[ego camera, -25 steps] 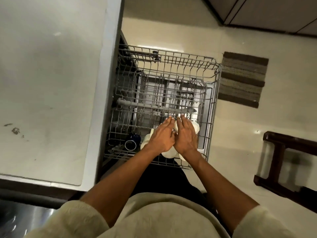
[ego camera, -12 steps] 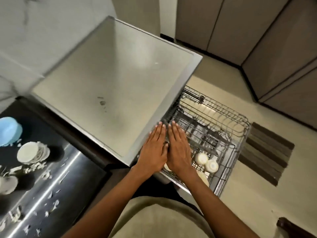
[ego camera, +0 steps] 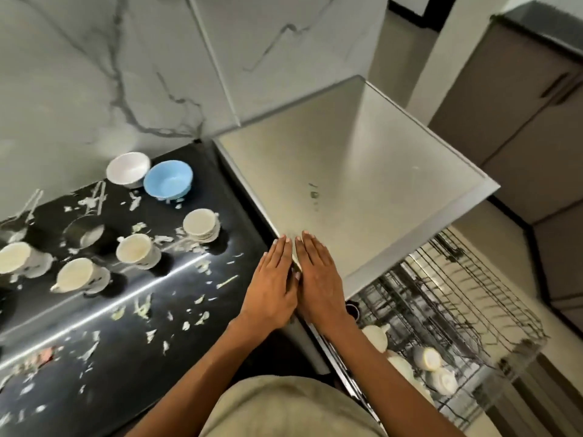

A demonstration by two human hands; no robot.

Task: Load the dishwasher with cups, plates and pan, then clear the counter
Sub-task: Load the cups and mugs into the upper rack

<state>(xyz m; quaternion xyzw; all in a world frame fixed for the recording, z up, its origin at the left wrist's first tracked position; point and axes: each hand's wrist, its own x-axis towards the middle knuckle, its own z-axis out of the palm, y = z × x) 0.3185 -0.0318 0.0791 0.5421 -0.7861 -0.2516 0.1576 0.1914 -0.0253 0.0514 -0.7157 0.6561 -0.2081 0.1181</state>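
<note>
so both hands, left hand (ego camera: 271, 291) & right hand (ego camera: 318, 279), flat, empty, probably heading for cups (ego camera: 135, 250) on counter (ego camera: 189, 310) w/ rack (ego camera: 457, 310) pulled out.

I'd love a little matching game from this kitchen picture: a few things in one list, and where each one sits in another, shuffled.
Things:
1. round light-blue bowl
2. cream cups lying in the wire rack
3. left hand
4. small steel pan

Places:
a. in the pulled-out dishwasher rack
b. beside the white bowl, by the marble wall
c. flat next to the right hand, at the steel top's edge
d. on the black counter, among cream cups

Pairs: 1-b, 2-a, 3-c, 4-d
</note>
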